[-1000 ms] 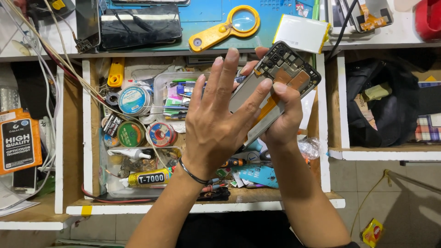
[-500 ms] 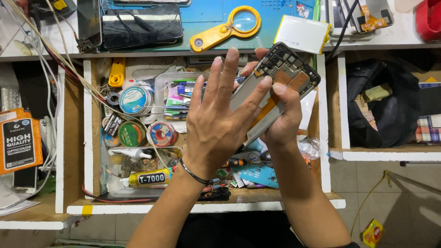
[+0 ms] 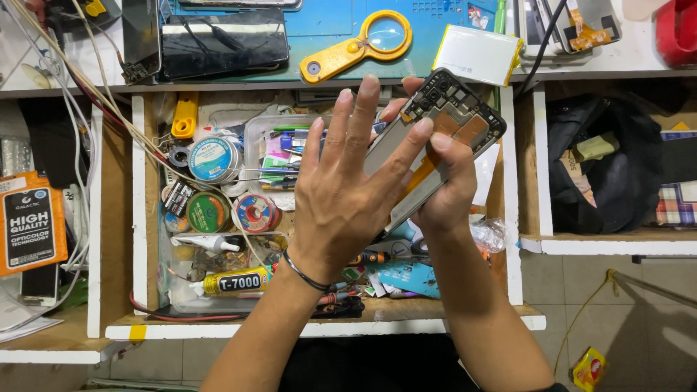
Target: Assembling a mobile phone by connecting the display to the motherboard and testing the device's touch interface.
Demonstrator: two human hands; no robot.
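Seen from above, the right hand [image 3: 443, 192] grips an opened phone [image 3: 443, 138] by its lower half, fingers wrapped round its edge, holding it tilted over the open drawer [image 3: 138, 218]. The left hand [image 3: 348, 196] lies flat on the phone's near side, fingers spread and straight, gripping nothing. In the drawer sit a yellow glue tube [image 3: 236, 281] with a black label and round solder reels [image 3: 212, 160]. An orange package [image 3: 29, 221] with a black panel lies far left. A yellow magnifying glass [image 3: 359, 43] rests on the blue mat [image 3: 435, 18] above.
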